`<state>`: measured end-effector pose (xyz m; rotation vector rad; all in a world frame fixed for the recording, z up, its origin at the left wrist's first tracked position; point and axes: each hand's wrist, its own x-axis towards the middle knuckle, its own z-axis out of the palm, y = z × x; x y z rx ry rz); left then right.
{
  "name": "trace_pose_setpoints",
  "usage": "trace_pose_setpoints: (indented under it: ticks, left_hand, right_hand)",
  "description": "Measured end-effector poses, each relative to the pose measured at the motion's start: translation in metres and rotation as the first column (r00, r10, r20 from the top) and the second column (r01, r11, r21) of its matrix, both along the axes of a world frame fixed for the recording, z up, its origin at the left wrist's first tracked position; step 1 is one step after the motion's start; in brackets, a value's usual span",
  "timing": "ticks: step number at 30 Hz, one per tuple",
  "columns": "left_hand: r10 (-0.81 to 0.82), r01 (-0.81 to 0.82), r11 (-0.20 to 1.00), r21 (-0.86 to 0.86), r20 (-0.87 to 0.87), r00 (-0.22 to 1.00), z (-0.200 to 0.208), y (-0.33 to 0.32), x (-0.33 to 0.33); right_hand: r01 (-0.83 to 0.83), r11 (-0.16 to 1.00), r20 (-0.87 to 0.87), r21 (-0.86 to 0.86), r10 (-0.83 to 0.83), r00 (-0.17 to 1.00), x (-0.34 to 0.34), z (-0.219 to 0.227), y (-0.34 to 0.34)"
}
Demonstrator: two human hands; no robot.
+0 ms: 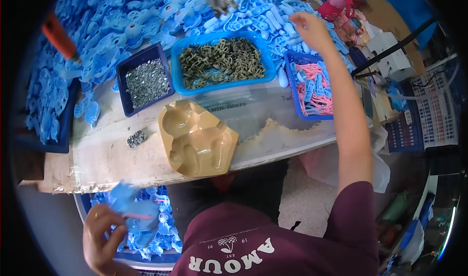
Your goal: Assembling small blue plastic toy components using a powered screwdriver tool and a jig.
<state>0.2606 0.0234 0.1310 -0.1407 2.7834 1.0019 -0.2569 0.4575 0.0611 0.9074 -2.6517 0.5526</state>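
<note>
At the lower left, my left hand [105,232] has its fingers curled at the edge of a blue plastic toy figure [141,210] with a pink part; motion blurs the figure. Beneath it, a bin [168,266] holds many similar blue figures. My right hand [312,31] reaches to the far right, over a heap of small blue plastic parts [273,18]. Its fingers are loosely bent and apart, with nothing visible in them. On the table between my arms, a tan moulded holder [222,152] with figure-shaped hollows carries no figure.
A small dark blue tray [127,100] holds silver screws; a little screw pile [136,139] lies nearby. Dark metal pieces fill a blue tray [185,88]. Pink and blue parts sit in another tray [295,98]. An orange screwdriver [58,35] hangs at left; blue shells [117,18] heap behind.
</note>
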Motion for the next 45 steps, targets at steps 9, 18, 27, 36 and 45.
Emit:
trace_pose_setpoints:
  ticks: [9, 18, 27, 36, 45]
  left_hand:
    - [0.248, -0.233, 0.906, -0.354, -0.003, 0.969, -0.037, -0.003, 0.015]
    - [-0.271, 0.255, 0.962, -0.101, -0.227, 0.935, -0.062, 0.067, -0.077]
    - [-0.16, 0.229, 0.971, 0.067, -0.53, 0.833, -0.102, 0.169, -0.144]
    - [-0.352, 0.296, 0.935, -0.198, -0.636, 0.687, -0.125, 0.152, -0.141]
    - [-0.34, 0.255, 0.94, -0.227, -0.572, 0.746, -0.141, 0.129, -0.113]
  right_hand:
    - [0.066, 0.996, -0.249, 0.059, -0.05, 0.967, 0.0, -0.059, -0.006]
    - [0.268, 0.601, 0.459, -0.753, 0.188, 0.868, 0.049, -0.022, 0.026]
    - [-0.068, 0.868, 0.517, -0.492, 0.354, 0.78, 0.273, -0.029, -0.053]
    - [0.352, 0.878, 0.542, -0.324, -0.133, 0.83, 0.206, -0.028, 0.003]
    - [0.054, 0.987, -0.048, 0.152, -0.047, 0.998, 0.1, -0.077, 0.121]
